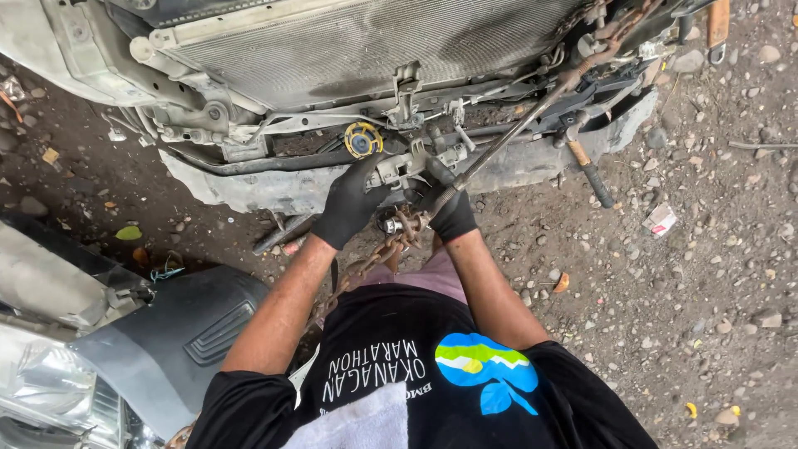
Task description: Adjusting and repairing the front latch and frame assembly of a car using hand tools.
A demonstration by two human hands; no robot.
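Note:
Both my hands wear black gloves and work at the lower front of a stripped car. My left hand (349, 204) presses on a grey metal bracket (399, 166) under the radiator (349, 41), just below a round yellow-and-blue horn (362, 140). My right hand (449, 212) grips the lower end of a long steel bar (515, 133) that slants up to the right into the front frame. A rusty chain (386, 249) hangs down from between my hands toward my body.
A hammer with a wooden handle (586, 166) lies against the frame at right. A detached grey bumper piece (174, 341) and a headlight (50, 399) sit at lower left. Gravel and dirt with litter cover the ground at right.

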